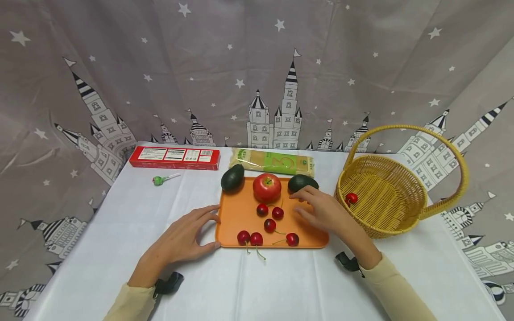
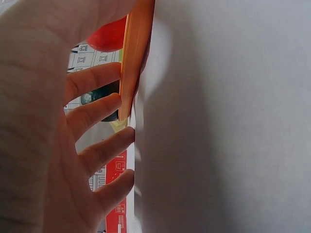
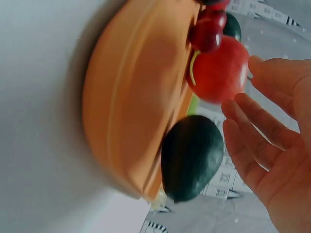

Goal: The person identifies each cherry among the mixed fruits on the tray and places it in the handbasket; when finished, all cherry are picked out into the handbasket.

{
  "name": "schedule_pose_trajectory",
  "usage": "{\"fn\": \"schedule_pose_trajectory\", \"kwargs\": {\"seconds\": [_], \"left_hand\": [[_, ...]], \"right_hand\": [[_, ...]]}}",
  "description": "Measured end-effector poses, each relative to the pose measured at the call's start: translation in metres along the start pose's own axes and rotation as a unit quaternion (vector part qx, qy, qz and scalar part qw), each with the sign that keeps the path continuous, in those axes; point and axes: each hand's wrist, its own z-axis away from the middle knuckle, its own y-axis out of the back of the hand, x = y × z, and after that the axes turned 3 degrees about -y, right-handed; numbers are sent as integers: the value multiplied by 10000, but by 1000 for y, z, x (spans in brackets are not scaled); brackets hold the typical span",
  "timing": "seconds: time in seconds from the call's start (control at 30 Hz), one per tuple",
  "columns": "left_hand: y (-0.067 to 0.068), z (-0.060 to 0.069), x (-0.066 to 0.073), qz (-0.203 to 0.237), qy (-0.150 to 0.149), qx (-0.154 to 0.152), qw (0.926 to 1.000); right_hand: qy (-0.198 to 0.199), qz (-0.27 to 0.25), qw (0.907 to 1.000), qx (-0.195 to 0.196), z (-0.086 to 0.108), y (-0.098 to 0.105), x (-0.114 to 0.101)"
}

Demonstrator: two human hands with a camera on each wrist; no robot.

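Orange tray [image 1: 233, 218] (6 cherries [image 1: 270, 225] aboard), spread left fingers [image 2: 97, 108] at its edge, spread right fingers [image 3: 245, 155] above.

R avocado [image 1: 301, 181] is partly hidden b/h R grip [image 1: 321, 208], head cam.

Red cherries [image 1: 270, 225] on orange tray [image 1: 234, 216]

Smooth plastic, by its look, that orange tray [image 1: 237, 214], with a soft sheen! The apple [image 1: 265, 191] shone, the cherries [image 1: 270, 225] gleamed glossier yet, and the avocados [image 1: 232, 178] wore a smooth, dark gloss. Over there, the basket [image 1: 381, 200] showed rough, woven wicker texture; the box [image 1: 174, 158], slick printed card; the packet [image 1: 277, 162], shiny film; the tablecloth [image 1: 273, 285], matt white cloth!
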Motion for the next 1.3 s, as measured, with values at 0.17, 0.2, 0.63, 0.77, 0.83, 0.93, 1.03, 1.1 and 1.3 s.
{"fn": "schedule_pose_trajectory", "kwargs": {"seconds": [0.17, 0.2, 0.63, 0.77, 0.83, 0.93, 1.03, 1.1, 1.3], "left_hand": [[1, 0, 0, -14, -35, 41, 10000], [1, 0, 0, -22, -40, 49, 10000], [2, 0, 1, 26, -56, 2, 10000], [2, 1, 1, 36, -9, -30, 10000], [2, 1, 1, 40, 5, -41, 10000], [2, 0, 2, 34, 20, -57, 10000], [2, 1, 1, 16, -18, -14, 10000], [2, 1, 1, 13, -11, -2, 10000], [2, 1, 1, 24, 26, -31, 10000]], "right_hand": [[267, 49, 9992, -303, -6, -11, -9], [322, 36, 9989, -349, -7, -13, -11], [384, -168, 9966, -712, -13, -23, -21], [326, -179, 9955, -875, -16, -26, -23], [333, -127, 9952, -909, -17, -27, -22], [371, -54, 9948, -945, -18, -28, -21], [410, -50, 9946, -956, -18, -30, -19], [398, -67, 9946, -958, -18, -31, -18], [349, -207, 9956, -845, -17, -31, -17]]}}
